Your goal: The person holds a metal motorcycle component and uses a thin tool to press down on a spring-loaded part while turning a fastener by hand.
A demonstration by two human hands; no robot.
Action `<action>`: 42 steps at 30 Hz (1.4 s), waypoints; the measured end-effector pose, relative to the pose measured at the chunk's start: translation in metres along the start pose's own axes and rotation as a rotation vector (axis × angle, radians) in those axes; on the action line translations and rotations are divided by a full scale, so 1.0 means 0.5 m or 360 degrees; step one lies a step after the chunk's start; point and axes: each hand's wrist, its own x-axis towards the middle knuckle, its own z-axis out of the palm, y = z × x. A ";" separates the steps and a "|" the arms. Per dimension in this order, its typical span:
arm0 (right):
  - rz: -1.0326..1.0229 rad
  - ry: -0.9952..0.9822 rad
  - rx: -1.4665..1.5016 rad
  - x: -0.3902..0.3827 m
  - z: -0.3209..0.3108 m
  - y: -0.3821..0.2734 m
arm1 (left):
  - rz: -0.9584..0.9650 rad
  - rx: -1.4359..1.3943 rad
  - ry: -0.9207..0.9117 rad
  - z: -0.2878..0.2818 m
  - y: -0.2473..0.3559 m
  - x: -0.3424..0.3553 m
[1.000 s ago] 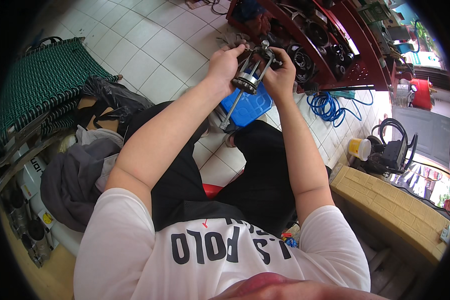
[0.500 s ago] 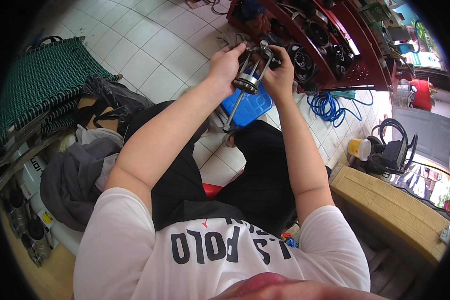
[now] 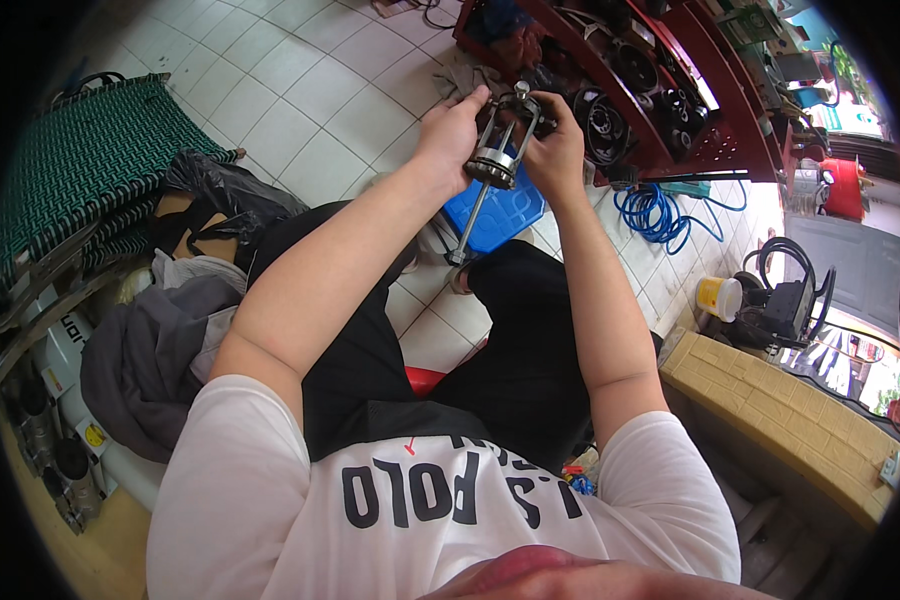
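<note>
Nearest, a white shirt [image 3: 440, 510], then black trousers [image 3: 535, 330]. Past the knees, 2 hands hold a metal frame tool [image 3: 494, 165] between them – left hand [image 3: 450, 135] closed around its left side, fingers mostly hidden, and right hand [image 3: 560, 145] curled on its upper right. Its long rod slants down before a blue plastic piece [image 3: 515, 215]. Beyond – white floor tiles [image 3: 300, 85] and a red shelf [image 3: 745, 130].

Black lettering [image 3: 426, 490] on white shirt [image 3: 380, 550], letters [image 3: 74, 328] on white casing [image 3: 67, 350]
</note>
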 end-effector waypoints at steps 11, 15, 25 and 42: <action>0.0007 -0.0329 0.0079 0.011 -0.032 0.001 | 0.0204 -0.0052 0.0096 0.008 0.001 -0.016; 0.0044 -0.0519 0.0109 0.016 -0.049 -0.006 | 0.0235 -0.0066 0.0082 0.005 -0.002 -0.015; 0.0104 -0.0625 0.0156 0.011 -0.063 0.003 | 0.0197 -0.0051 0.0055 0.001 -0.009 -0.014; 0.0134 -0.0620 0.0179 0.010 -0.062 -0.004 | 0.0085 -0.0096 0.0049 -0.002 -0.008 -0.013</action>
